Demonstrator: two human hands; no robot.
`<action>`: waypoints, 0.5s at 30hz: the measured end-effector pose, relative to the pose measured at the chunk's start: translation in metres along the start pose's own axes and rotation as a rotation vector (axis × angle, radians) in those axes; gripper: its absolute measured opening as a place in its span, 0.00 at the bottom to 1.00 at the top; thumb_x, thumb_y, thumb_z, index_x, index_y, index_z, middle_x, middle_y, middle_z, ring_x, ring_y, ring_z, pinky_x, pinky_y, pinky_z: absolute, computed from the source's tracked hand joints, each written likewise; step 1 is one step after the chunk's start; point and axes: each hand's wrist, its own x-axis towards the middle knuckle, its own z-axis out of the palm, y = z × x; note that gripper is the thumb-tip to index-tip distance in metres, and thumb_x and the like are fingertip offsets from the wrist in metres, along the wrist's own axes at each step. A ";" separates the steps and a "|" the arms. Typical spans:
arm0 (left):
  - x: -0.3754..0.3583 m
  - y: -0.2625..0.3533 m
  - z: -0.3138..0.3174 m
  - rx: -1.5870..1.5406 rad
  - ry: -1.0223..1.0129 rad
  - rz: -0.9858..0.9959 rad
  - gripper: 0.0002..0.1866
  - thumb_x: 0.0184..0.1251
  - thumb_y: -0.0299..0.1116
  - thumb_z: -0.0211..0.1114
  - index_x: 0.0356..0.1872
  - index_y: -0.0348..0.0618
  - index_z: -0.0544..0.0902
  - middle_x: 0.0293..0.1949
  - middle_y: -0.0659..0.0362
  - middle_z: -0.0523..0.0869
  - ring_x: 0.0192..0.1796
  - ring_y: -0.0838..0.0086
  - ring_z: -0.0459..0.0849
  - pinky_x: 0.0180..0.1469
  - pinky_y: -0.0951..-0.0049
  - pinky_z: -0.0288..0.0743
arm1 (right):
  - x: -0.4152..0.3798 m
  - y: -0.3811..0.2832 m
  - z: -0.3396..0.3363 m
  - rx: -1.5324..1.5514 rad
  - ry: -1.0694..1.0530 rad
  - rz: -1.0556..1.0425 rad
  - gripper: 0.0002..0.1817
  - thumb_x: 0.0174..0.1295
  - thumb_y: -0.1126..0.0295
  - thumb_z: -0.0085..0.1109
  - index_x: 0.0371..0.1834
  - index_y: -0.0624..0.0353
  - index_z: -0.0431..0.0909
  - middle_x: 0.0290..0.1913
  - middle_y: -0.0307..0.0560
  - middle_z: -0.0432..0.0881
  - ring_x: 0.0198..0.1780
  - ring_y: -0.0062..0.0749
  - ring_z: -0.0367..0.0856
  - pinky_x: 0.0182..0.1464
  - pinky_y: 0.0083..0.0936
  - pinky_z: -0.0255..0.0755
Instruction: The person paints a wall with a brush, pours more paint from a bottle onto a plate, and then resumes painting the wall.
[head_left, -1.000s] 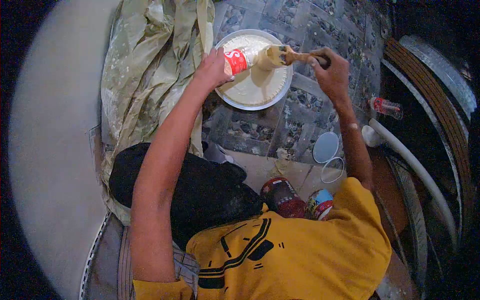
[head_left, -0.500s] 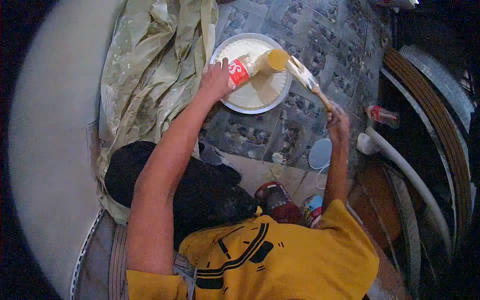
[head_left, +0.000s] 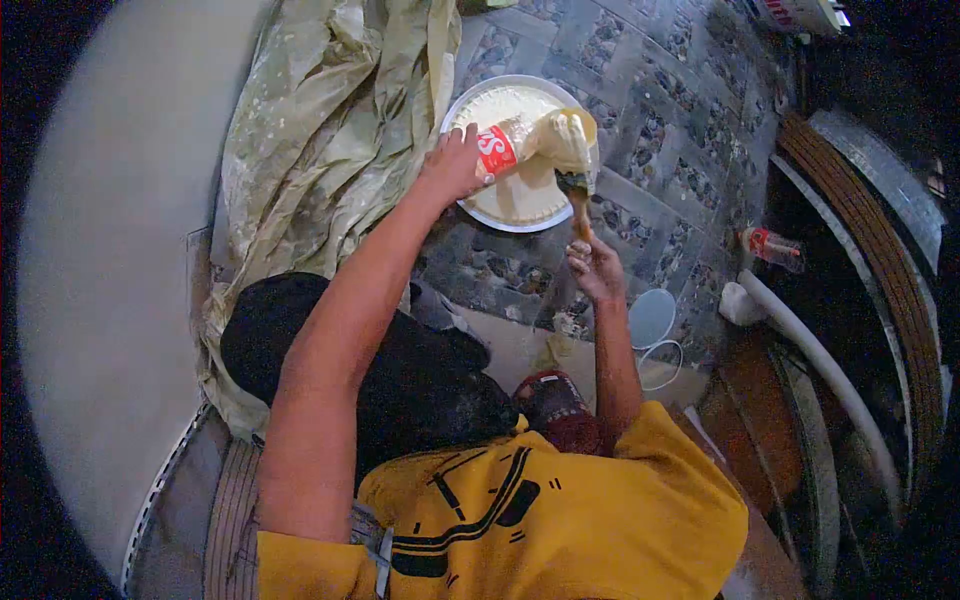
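Note:
My left hand [head_left: 455, 162] is wrapped round a plastic bottle with a red label [head_left: 496, 149], tilted over a round white bucket [head_left: 500, 224] of cream-coloured paste. The bottle's wide yellowish end [head_left: 583, 126] points to the right. My right hand [head_left: 597, 268] grips the wooden handle of a paint brush [head_left: 575, 185]. Pale paste coats the bristles, which lie against the bottle's wide end above the paste.
A crumpled, spattered sheet [head_left: 310, 130] lies left of the bucket. On the right are another red-labelled bottle [head_left: 772, 248], a round lid [head_left: 652, 318], a white pipe [head_left: 820, 360] and curved strips [head_left: 870, 230]. A dark red container [head_left: 556, 396] stands near my body.
My right hand has moved left with the brush, which has turned more upright and now overlaps the bottle's wide end. The left hand still holds the bottle; the whole view has shifted slightly.

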 end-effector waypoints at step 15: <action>-0.008 -0.109 -0.160 0.143 -0.030 0.198 0.31 0.54 0.54 0.65 0.46 0.34 0.79 0.45 0.43 0.82 0.47 0.49 0.81 0.51 0.52 0.75 | -0.020 0.079 0.191 -0.525 0.374 -0.340 0.25 0.70 0.66 0.48 0.69 0.60 0.62 0.49 0.44 0.75 0.40 0.26 0.71 0.37 0.19 0.67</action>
